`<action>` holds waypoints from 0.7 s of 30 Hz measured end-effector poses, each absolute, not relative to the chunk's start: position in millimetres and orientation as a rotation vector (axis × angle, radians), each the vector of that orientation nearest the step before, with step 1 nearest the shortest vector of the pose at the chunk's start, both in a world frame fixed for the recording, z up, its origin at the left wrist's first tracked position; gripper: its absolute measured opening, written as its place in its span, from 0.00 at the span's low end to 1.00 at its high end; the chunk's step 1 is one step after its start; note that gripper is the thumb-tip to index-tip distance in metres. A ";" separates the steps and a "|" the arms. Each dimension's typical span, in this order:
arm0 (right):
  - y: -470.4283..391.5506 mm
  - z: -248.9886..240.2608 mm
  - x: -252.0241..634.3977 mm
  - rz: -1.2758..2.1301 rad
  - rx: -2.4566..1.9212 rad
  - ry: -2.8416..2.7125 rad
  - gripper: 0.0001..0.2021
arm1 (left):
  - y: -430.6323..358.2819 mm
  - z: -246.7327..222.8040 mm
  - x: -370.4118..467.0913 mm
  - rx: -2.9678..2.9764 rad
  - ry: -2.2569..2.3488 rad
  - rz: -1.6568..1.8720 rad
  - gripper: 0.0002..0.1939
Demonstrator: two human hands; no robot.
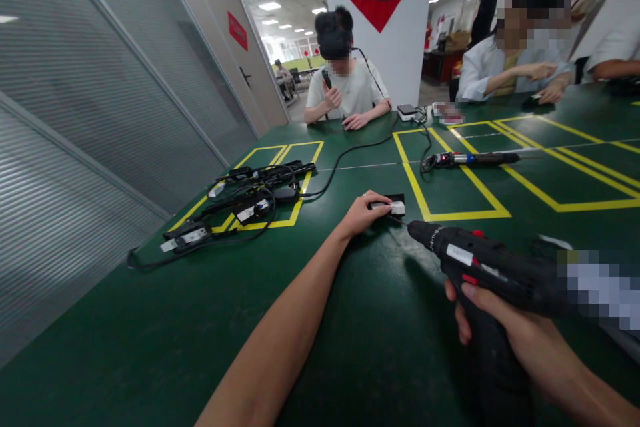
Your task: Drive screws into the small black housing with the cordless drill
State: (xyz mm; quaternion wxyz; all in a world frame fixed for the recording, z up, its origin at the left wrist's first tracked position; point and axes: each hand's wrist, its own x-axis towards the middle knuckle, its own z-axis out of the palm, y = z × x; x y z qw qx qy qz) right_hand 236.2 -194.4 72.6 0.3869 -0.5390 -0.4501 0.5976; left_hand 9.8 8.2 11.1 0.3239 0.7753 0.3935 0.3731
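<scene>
My right hand (505,313) is wrapped round the handle of a black cordless drill (480,257) with red buttons. The drill points left and away, and its thin bit ends close to a small black piece with a white label (397,205) on the green table. Whether the bit touches that piece I cannot tell. My left hand (365,213) rests on the small labelled piece, fingers closed over its left end and pressing it to the table. Part of the piece is hidden under those fingers.
Black adapters and cables (255,193) lie heaped on the left of the green table (200,320). A black tool with a blue band (473,159) lies within yellow tape lines. Across the table sits a person in a headset (345,80); another person (520,67) sits at the right.
</scene>
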 end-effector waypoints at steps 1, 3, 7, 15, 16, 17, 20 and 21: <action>-194.1 72.7 236.6 1.520 -1.374 -1.156 0.14 | 8.4 10.9 9.8 2.035 1.029 0.980 0.16; -193.6 73.4 237.2 1.522 -1.387 -1.171 0.14 | 8.6 10.7 9.9 2.036 1.025 0.982 0.16; -193.1 74.7 238.2 1.518 -1.391 -1.187 0.14 | 8.4 10.8 10.0 2.027 1.037 0.976 0.16; -192.3 72.7 239.5 1.527 -1.335 -1.187 0.14 | 9.6 9.7 10.2 2.031 1.056 0.968 0.16; -192.5 72.6 239.3 1.522 -1.333 -1.176 0.14 | 9.8 9.5 10.2 2.029 1.055 0.970 0.16; -192.7 72.4 239.1 1.521 -1.331 -1.169 0.14 | 9.9 9.2 10.2 2.028 1.055 0.972 0.16; -193.4 72.3 238.6 1.542 -1.317 -1.173 0.14 | 10.0 8.9 10.2 2.025 1.056 0.974 0.15; -193.7 72.4 238.5 1.547 -1.312 -1.172 0.14 | 9.9 9.0 10.2 2.025 1.053 0.973 0.16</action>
